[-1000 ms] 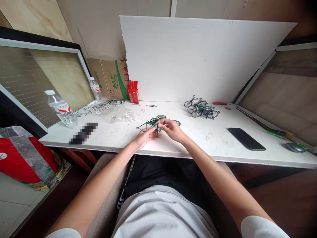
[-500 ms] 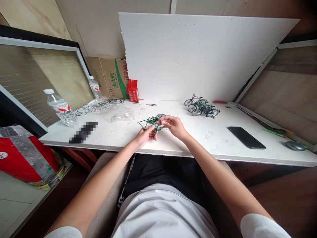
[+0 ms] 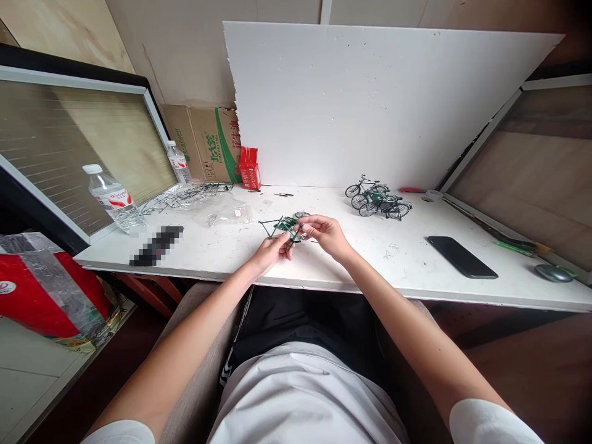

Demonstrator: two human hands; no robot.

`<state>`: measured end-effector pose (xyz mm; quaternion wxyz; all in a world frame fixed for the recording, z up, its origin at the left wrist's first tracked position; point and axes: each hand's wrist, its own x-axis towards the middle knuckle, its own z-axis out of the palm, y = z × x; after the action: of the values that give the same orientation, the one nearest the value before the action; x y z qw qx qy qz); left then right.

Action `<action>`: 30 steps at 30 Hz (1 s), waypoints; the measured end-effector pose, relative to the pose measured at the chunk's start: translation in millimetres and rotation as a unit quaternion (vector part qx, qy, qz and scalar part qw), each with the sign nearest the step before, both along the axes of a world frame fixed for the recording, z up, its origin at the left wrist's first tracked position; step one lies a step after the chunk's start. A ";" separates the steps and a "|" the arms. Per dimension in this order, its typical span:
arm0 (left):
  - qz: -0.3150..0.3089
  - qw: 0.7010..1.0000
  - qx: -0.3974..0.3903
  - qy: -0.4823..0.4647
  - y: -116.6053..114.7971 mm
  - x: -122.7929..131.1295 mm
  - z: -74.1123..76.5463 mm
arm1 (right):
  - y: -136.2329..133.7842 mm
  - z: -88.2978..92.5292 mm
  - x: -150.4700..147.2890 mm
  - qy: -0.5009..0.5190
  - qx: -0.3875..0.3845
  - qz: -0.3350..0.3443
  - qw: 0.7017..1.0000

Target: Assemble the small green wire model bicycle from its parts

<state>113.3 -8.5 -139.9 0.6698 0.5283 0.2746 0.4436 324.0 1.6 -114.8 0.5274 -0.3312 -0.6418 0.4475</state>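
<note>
A small green model bicycle frame (image 3: 272, 229) is held just above the near edge of the table. My left hand (image 3: 272, 254) is closed on it, thumb on top and fingers beneath. My right hand (image 3: 325, 233) pinches with thumb and forefinger at the frame's right end; whatever sits between those fingertips is too small to make out. Behind the hands a small spoked wheel (image 3: 303, 215) lies on the table, along with more green parts partly hidden by the fingers.
Finished-looking model bicycles (image 3: 380, 200) stand at the back right. A black phone (image 3: 461, 256) and grey mouse (image 3: 553, 273) lie on the right. Leftward are a water bottle (image 3: 113, 198), plastic bags (image 3: 229, 213), dark part frames (image 3: 185, 196) and a red box (image 3: 250, 168).
The green frame has tilted slightly in my left hand, its left end shifting a little right. Both hands stay close together in nearly the same place.
</note>
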 end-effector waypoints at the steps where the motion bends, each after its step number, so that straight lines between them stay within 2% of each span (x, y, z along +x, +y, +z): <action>1: 0.002 1.000 0.004 -0.001 0.3 0.1 -0.6 | -0.5 0.0 -0.6 0.006 -0.005 0.007 1.000; 9: 0.018 0.999 0.016 -0.034 3.2 0.9 -5.3 | -8.7 3.8 -4.0 0.028 -0.027 0.051 0.998; 14: 0.023 0.999 0.018 -0.033 5.8 0.9 -9.5 | -12.1 6.8 -4.4 0.038 -0.052 0.050 0.997; 21: 0.033 0.998 0.025 -0.041 8.0 1.6 -12.7 | -10.5 -0.1 -2.8 0.045 -0.068 0.084 0.993; 30: 0.039 0.998 0.046 -0.026 9.2 2.6 -15.1 | -7.1 -6.3 -0.7 0.054 -0.098 0.085 0.990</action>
<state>115.9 0.7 -155.1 0.6339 0.5355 0.2572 0.4952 323.3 -5.5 -121.2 0.4862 -0.3008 -0.5912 0.5689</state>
